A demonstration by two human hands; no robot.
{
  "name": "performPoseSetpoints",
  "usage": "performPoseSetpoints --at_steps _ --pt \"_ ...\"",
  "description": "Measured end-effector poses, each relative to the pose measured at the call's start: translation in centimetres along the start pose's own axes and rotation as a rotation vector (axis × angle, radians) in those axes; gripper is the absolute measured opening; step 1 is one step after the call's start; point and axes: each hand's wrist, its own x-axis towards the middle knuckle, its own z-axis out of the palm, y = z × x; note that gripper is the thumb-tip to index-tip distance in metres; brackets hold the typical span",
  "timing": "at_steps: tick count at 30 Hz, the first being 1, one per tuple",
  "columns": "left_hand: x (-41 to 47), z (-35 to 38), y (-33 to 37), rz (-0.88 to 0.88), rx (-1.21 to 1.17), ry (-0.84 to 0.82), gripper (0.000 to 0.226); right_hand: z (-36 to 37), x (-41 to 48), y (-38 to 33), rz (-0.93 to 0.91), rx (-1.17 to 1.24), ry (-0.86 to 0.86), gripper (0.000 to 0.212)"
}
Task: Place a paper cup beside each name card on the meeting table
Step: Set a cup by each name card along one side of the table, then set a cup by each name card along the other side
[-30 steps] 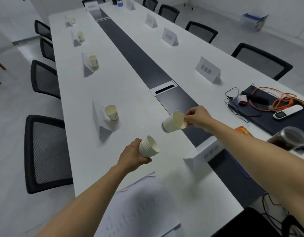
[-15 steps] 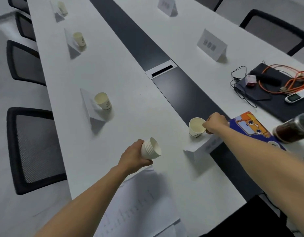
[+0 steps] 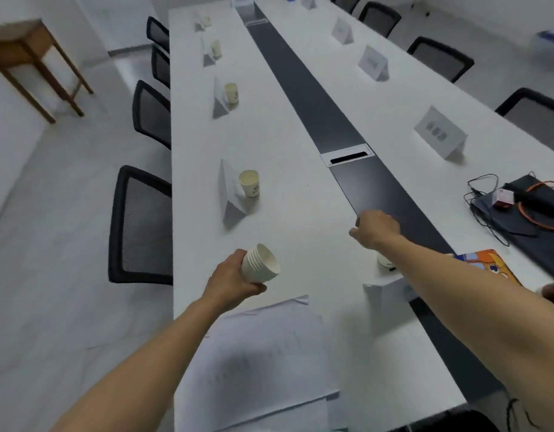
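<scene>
Surface: long white meeting table with a dark grey centre strip and a white-framed cable slot.
Left hand: wrapped around a nested stack of white paper cups, held tilted above the table.
Right hand: loosely curled, holding nothing, over the strip's edge.
Placed cup: on the table beside the near white folded name card, partly hidden by the forearm.
Left row: cream paper cup just beside each tent card.
Room: black mesh chairs, pale floor, brown wooden side table.

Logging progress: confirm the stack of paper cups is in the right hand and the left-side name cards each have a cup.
Wrong hand. In the head view the stack of paper cups is in the left hand; the right hand holds nothing. The left-side name cards do each have a cup.
</scene>
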Motion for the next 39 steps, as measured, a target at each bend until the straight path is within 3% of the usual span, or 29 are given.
performPoseSetpoints --at_steps 7,15,20,26,33,39 --pt "-10.0 -8.8 -10.9 -0.112 -0.088 0.253 0.064 2.9 -8.0 -17.6 -0.390 -0.110 0.005 0.029" --pt "-25.9 -19.5 -27.4 -0.289 -0.061 0.419 0.067 9.4 -22.5 -38.8 -0.732 -0.170 0.026 0.022" --pt "-30.2 -25.9 -33.5 -0.349 -0.049 0.497 0.065 9.9 -27.9 -49.3 -0.859 -0.154 0.049 0.023" --pt "-27.5 -34.5 -38.0 -0.313 -0.045 0.577 0.064 8.6 -27.5 -59.8 -0.914 -0.170 0.126 0.030" --pt "-18.0 -45.5 -43.3 -0.248 -0.025 0.626 0.063 7.3 -19.9 -73.9 -0.893 -0.148 0.179 0.027" --pt "-8.9 -58.8 -45.8 -0.208 -0.023 0.699 0.062 2.0 -12.8 -86.4 -0.906 -0.138 0.241 0.028"
